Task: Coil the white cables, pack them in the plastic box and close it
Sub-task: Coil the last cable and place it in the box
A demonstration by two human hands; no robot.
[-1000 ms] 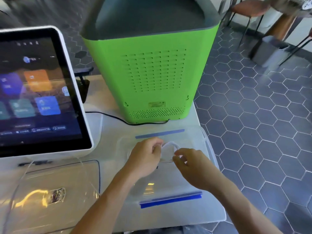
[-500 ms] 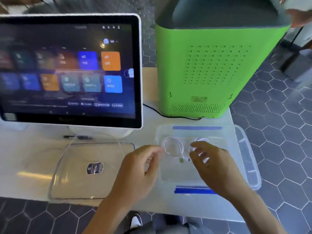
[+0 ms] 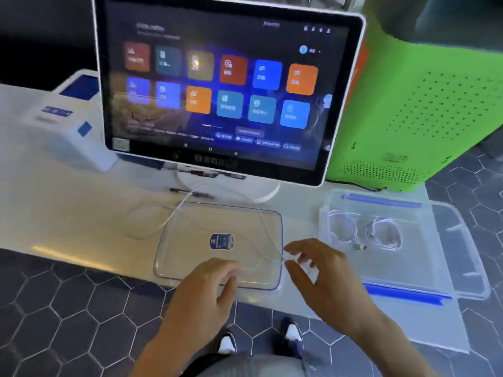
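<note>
White counter; two coiled cables inside plastic box.

bare forearms, no sleeves showing; grey trousers at the bottom; dark shoes with white toes on the floor

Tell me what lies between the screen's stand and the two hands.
In the head view, the clear lid lies flat there, with a loose white cable trailing across it toward the right hand; the left hand hovers at its near edge.
</note>
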